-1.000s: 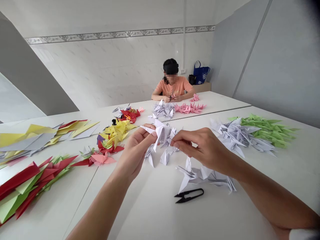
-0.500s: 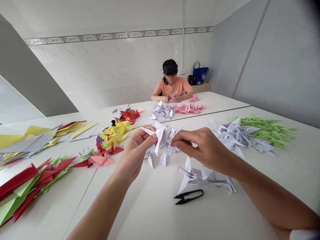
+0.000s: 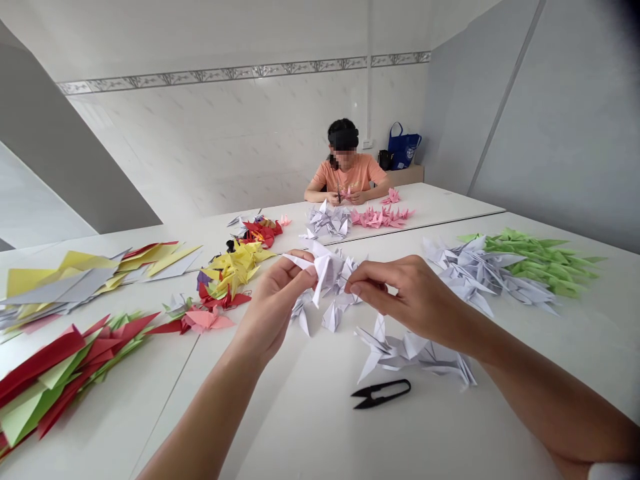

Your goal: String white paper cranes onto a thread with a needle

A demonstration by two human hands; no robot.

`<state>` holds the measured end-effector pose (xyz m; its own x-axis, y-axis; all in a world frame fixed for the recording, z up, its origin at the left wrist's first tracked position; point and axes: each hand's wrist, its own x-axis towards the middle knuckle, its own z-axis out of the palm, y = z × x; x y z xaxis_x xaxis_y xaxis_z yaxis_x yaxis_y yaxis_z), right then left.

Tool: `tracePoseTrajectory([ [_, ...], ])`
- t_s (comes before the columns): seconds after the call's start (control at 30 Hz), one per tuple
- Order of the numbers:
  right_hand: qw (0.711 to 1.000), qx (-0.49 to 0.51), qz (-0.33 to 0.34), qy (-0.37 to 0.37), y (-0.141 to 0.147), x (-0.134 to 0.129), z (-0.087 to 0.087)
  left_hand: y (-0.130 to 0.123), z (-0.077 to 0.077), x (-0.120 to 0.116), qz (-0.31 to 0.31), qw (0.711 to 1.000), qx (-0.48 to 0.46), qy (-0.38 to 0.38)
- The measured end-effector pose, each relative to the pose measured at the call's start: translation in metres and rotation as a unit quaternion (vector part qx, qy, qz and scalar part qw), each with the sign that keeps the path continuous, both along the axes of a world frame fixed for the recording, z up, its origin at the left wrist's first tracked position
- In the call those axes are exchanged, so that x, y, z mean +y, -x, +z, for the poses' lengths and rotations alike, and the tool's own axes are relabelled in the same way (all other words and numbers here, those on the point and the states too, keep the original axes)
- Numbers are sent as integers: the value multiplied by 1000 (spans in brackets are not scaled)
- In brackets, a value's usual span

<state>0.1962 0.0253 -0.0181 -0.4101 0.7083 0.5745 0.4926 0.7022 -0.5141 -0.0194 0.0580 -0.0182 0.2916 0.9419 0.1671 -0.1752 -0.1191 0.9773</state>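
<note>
My left hand (image 3: 273,300) grips a folded white paper crane (image 3: 321,272) between thumb and fingers. My right hand (image 3: 413,293) reaches in from the right, its pinched fingertips at the crane's far side. Below my hands lies a loose heap of white paper cranes (image 3: 333,315), partly hidden by them. More white cranes (image 3: 407,353) lie nearer, under my right wrist. Black thread snips (image 3: 381,393) rest on the white table (image 3: 300,427) just in front of those cranes.
Heaps of white and green paper cranes (image 3: 530,267) lie to the right. Yellow and red cranes (image 3: 230,277) and stacks of coloured paper (image 3: 55,373) lie left. A seated person (image 3: 345,170) works at the far table beside pink cranes (image 3: 381,215).
The whole scene has shifted slightly in view with my head. Both hands stay on the white crane in nearly the same pose.
</note>
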Motion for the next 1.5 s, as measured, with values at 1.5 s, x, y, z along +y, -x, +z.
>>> tracePoseTrajectory([
  [1.5, 977, 158, 112, 87, 2, 23, -14, 3, 13, -31, 159, 845, 275, -430],
])
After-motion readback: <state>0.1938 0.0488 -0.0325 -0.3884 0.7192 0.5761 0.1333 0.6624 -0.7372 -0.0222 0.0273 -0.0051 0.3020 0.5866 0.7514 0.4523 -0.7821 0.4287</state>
